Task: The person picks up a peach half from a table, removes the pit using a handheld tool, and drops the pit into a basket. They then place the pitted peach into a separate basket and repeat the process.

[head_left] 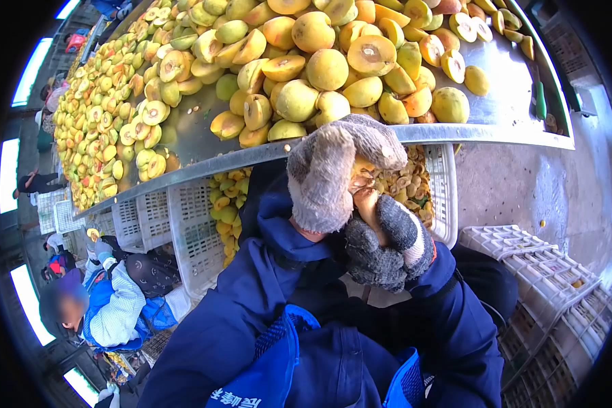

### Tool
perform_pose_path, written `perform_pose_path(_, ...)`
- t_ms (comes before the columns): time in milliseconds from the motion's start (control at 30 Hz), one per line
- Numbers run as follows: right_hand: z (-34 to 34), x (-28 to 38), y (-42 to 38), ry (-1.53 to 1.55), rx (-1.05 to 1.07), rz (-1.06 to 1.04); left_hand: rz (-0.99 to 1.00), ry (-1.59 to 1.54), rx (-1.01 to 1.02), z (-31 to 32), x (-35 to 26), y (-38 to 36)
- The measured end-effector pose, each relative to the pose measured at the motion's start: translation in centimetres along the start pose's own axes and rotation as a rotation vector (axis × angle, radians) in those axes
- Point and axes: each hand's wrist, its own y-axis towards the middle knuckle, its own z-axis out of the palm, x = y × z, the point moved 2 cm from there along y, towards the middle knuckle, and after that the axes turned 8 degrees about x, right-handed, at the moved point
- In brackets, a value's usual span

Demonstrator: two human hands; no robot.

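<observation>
My left hand (pixel 333 170), in a grey-beige knit glove, curls around a piece of yellow peach (pixel 362 167) just below the table's front edge. Most of that fruit is hidden by the glove. My right hand (pixel 387 245), in a dark grey and white glove, grips a tool with a light wooden handle (pixel 368 205). The tool's upper end meets the fruit, and its working tip is hard to make out. Just beyond my hands, many yellow peaches (pixel 326 69), whole and halved, are heaped on the metal table (pixel 496 68).
Below the table edge, white plastic crates hold peaches (pixel 226 211) and cut pieces (pixel 404 187). Stacked crates (pixel 537 265) stand at my right. A green-handled tool (pixel 540 100) lies at the table's right end. At the left sits a co-worker (pixel 119 306) holding a fruit piece.
</observation>
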Motion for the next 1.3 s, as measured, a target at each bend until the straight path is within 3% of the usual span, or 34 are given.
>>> perform_pose_path(33,0.4,0.2,-0.1,-0.002,0.001,0.0,0.002,0.0,0.0,0.2,-0.3,0.1)
perform_pose_path(133,1.2,2.1,-0.1,-0.666,-0.133,-0.104,-0.028,-0.04,0.105,1.3,-1.7,1.2)
perform_pose_path(233,0.3,2.1,-0.3,-0.561,-0.109,-0.065,-0.073,-0.082,0.201,2.3,-3.0,1.8)
perform_pose_path(267,0.7,1.7,-0.8,-0.334,-0.079,-0.021,-0.004,-0.069,0.265,2.7,-3.2,1.9)
perform_pose_path(400,0.0,0.8,-1.0,-0.171,-0.053,-0.066,0.004,0.085,0.253,3.1,-3.7,1.8)
perform_pose_path(500,0.0,1.6,-2.5,-0.363,-0.053,-0.078,0.233,0.607,0.232,3.3,-4.5,1.7)
perform_pose_path(533,0.0,1.6,-3.2,-0.457,-0.113,-0.165,0.073,0.312,0.198,2.5,-3.8,2.4)
perform_pose_path(567,-0.2,1.7,-3.4,-0.458,-0.113,-0.16,0.073,0.311,0.192,2.1,-3.5,2.3)
perform_pose_path(633,-1.0,2.4,-3.7,-0.814,-0.407,-0.111,-0.013,-0.025,0.23,1.8,-3.2,2.5)
perform_pose_path(700,-6.0,1.0,-4.0,-2.107,-0.744,0.001,-0.103,-0.372,0.267,2.1,-3.2,2.6)
perform_pose_path(733,-6.7,0.7,-4.5,-2.16,-0.806,0.102,-0.137,-0.546,0.289,2.2,-3.2,3.0)
perform_pose_path(767,-4.9,0.9,-4.8,-2.054,-0.867,-0.084,-0.167,-0.715,0.303,2.1,-3.3,3.3)
perform_pose_path(833,-2.0,1.9,-4.9,-2.03,-0.88,-0.22,-0.186,-0.551,0.089,1.4,-3.5,2.4)
perform_pose_path(867,-1.1,2.6,-5.0,-2.037,-0.843,-0.259,-0.113,-0.474,0.175,0.7,-4.9,2.1)
perform_pose_path(900,-0.7,2.8,-5.1,-2.081,-0.834,-0.469,-0.043,-0.39,0.262,-0.4,-6.8,1.5)
perform_pose_path(933,-0.3,3.1,-5.3,-2.041,-0.845,-0.529,0.013,-0.232,0.272,-2.2,-8.8,0.7)
perform_pose_path(967,0.1,3.5,-5.4,-1.998,-0.861,-0.587,0.021,0.689,0.215,-4.1,-12.3,-0.1)
perform_pose_path(1000,0.7,4.0,-5.2,-2.012,-0.853,-0.57,-0.049,0.848,0.212,-5.3,-14.9,-1.1)
perform_pose_path(1033,0.9,4.3,-4.9,-2.009,-0.848,-0.584,0.071,1.289,0.31,-7.5,-16.3,-1.3)
perform_pose_path(1100,1.3,4.3,-4.3,-1.98,-0.825,-0.644,-0.072,1.384,-0.072,-11.0,-16.8,-0.8)
perform_pose_path(1133,1.9,4.2,-3.7,-1.881,-0.819,-0.57,0.001,1.438,-0.119,-12.0,-16.6,0.7)
perform_pose_path(1167,1.9,3.8,-3.3,-1.884,-0.804,-0.564,0.079,1.505,-0.063,-13.7,-15.7,2.6)
perform_pose_path(1233,1.9,3.3,-2.7,-1.853,-0.748,-0.566,-0.175,1.591,-0.063,-16.7,-13.0,6.2)
perform_pose_path(1300,2.6,3.0,-2.4,-1.843,-0.714,-0.52,-0.277,1.502,0.152,-18.6,-10.4,8.6)
